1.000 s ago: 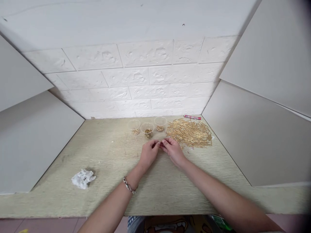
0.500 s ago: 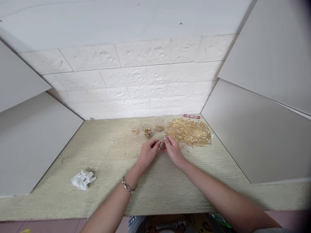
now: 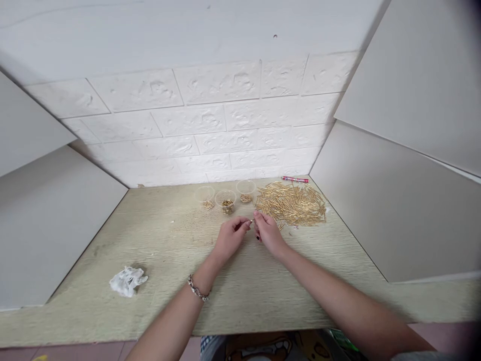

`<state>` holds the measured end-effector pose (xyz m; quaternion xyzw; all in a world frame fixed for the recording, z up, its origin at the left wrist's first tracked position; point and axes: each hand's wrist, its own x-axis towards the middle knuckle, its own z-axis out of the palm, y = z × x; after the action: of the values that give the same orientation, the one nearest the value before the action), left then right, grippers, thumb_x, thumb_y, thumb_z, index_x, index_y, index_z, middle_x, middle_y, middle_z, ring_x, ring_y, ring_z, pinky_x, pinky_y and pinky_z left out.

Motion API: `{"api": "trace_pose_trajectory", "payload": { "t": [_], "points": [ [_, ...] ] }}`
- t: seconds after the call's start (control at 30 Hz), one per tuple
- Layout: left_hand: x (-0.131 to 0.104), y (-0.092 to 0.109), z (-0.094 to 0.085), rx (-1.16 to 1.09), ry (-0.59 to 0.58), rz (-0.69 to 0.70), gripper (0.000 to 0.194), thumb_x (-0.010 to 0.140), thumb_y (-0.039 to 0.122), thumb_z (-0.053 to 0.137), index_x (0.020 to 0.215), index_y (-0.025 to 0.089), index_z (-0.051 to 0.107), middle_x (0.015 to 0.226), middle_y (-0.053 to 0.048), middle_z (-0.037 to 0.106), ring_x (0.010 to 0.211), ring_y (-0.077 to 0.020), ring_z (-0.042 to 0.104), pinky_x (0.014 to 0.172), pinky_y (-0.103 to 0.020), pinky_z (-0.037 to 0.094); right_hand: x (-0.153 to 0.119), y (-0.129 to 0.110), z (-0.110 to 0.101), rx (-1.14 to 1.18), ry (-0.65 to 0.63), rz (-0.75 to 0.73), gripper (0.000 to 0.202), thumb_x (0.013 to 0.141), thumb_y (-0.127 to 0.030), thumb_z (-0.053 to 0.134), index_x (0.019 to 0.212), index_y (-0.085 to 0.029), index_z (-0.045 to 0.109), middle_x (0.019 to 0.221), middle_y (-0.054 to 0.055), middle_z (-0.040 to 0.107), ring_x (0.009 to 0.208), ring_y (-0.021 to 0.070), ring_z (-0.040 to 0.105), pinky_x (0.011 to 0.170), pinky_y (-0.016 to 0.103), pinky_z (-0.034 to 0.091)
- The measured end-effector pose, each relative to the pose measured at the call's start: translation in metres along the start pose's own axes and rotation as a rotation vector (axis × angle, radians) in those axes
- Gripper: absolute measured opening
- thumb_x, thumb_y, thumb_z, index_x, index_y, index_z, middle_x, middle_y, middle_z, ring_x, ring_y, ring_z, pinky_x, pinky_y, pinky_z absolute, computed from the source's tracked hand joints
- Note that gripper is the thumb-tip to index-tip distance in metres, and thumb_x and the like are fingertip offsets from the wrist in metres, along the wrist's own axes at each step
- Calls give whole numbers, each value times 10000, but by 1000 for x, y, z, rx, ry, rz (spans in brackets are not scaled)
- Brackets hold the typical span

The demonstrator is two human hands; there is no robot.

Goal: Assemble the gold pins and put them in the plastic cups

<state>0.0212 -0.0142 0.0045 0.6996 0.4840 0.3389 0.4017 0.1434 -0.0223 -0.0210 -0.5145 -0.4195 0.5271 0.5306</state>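
Observation:
My left hand (image 3: 232, 236) is closed in a pinch, its thumb and fingertips on a small gold-coloured metal piece (image 3: 251, 221) that spans the short gap between my hands. From the other side my right hand (image 3: 267, 233) is also closed, fingertips meeting the same gap; most of what it grips is hidden. Close beyond my right hand spreads a pile of thin gold-coloured rods (image 3: 291, 205). Three clear plastic cups stand past my hands: the middle cup (image 3: 226, 196) contains small dark-gold parts, while the left cup (image 3: 205, 194) and right cup (image 3: 246, 187) contain gold-coloured pieces.
Behind the pile lies a red pen-like stick (image 3: 295, 179) near the white brick-patterned wall (image 3: 210, 128). A crumpled white tissue (image 3: 128, 281) rests on the left of the wooden tabletop (image 3: 165, 281). Grey panels (image 3: 376, 200) close off both sides.
My hands have drawn slightly apart at the fingertips, and the fingers of my right hand have curled inward. The gold-coloured piece between them now shows more clearly. Cups and pile stay put.

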Motion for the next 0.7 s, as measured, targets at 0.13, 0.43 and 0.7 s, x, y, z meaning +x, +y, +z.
{"api": "trace_pose_trajectory", "payload": {
  "t": [0.13, 0.43, 0.7],
  "points": [
    [0, 0, 0, 6, -5, 6, 237, 763, 322, 480, 756, 148, 641, 691, -13, 632, 650, -122, 542, 640, -230, 413, 0, -1, -1, -23, -19, -14, 418, 753, -564, 428, 563, -200, 351, 385, -78, 323, 325, 65, 313, 321, 204, 266],
    [4, -6, -1, -334, 25, -135, 306, 713, 409, 550, 806, 131, 636, 746, -40, 634, 634, -106, 538, 614, -228, 430, -3, -1, 0, -58, -20, -71, 361, 771, -538, 415, 649, -198, 417, 419, -73, 359, 355, 79, 365, 359, 209, 302],
    [8, -12, -4, -606, -2, -252, 304, 665, 403, 631, 805, 133, 626, 770, -47, 633, 711, -107, 572, 615, -196, 408, -1, -2, -4, -320, 28, -231, 216, 750, -408, 501, 736, -192, 516, 647, -7, 543, 505, 105, 471, 489, 237, 376]
  ]
}}
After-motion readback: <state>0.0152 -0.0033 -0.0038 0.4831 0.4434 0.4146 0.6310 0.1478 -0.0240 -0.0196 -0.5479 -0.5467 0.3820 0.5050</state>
